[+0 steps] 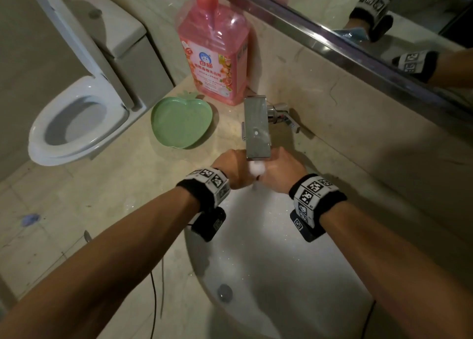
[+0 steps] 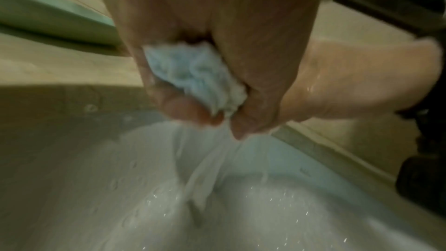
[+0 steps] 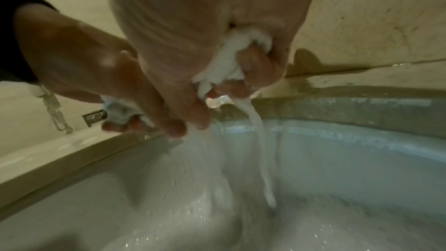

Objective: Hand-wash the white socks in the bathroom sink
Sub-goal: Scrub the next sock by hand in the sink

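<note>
While both hands (image 1: pixel 258 171) wring the sock (image 2: pixel 193 75), fingers (image 3: pixel 255 64) clenched round it under the faucet (image 1: pixel 257 128); next: likely rinse again.

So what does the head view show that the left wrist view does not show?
Only the head view shows the pink detergent bottle, the faucet above both hands, the toilet, the mirror and the sink drain.

Only the left wrist view shows the left hand with its fingers curled round the bunched white sock, and water streaming down from it.

Both show the right hand, the sink basin and the green dish.
</note>
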The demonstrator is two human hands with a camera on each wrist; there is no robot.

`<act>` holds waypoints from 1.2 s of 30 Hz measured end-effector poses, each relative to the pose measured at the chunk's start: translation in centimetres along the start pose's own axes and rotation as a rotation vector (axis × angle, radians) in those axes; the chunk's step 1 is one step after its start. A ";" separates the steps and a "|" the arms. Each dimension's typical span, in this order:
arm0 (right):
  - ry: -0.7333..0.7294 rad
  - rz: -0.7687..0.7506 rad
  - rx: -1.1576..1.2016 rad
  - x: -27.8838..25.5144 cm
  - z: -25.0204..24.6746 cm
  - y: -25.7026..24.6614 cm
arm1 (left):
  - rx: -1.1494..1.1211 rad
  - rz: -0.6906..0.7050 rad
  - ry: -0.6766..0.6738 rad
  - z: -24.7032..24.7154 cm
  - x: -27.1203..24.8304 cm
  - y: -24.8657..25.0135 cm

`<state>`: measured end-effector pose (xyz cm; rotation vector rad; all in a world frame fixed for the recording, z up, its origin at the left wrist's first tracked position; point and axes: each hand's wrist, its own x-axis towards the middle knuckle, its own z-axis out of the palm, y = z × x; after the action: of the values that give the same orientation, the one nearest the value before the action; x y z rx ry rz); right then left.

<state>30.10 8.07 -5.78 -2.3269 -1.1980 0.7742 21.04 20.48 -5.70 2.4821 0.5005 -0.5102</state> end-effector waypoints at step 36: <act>0.148 0.265 0.783 -4.2 0.8 2.1 | -0.870 -0.128 0.303 0.5 -4.6 -4.4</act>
<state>28.86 3.52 -6.43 -1.8371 -0.3987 0.9268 15.03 22.55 -5.95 1.6870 0.7972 0.0612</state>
